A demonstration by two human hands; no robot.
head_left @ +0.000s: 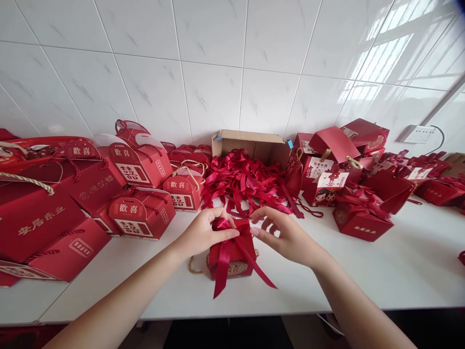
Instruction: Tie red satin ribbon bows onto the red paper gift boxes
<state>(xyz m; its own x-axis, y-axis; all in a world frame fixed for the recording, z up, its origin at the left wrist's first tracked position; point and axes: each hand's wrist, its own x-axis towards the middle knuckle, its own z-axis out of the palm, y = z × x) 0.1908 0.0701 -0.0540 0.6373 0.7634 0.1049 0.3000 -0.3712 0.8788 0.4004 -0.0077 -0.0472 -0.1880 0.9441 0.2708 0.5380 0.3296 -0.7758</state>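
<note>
A small red gift box [232,264] with a gold round emblem stands on the white table in front of me. Red satin ribbon [223,264] is looped at its top, and two tails hang down over the front. My left hand [214,230] pinches a loop of that ribbon between thumb and fingers, at the upper left of the box. At the box's upper right, my right hand [279,232] has its thumb and fingers apart, the thumb tip close to the ribbon. A twisted gold cord [195,266] shows at the box's left side.
Behind the box, a cardboard carton [250,140] spills a heap of red ribbons [250,182]. Red gift boxes [140,213] with rope handles are stacked at left. More ribboned boxes [363,218] stand at right. A power strip [417,133] is by the tiled wall.
</note>
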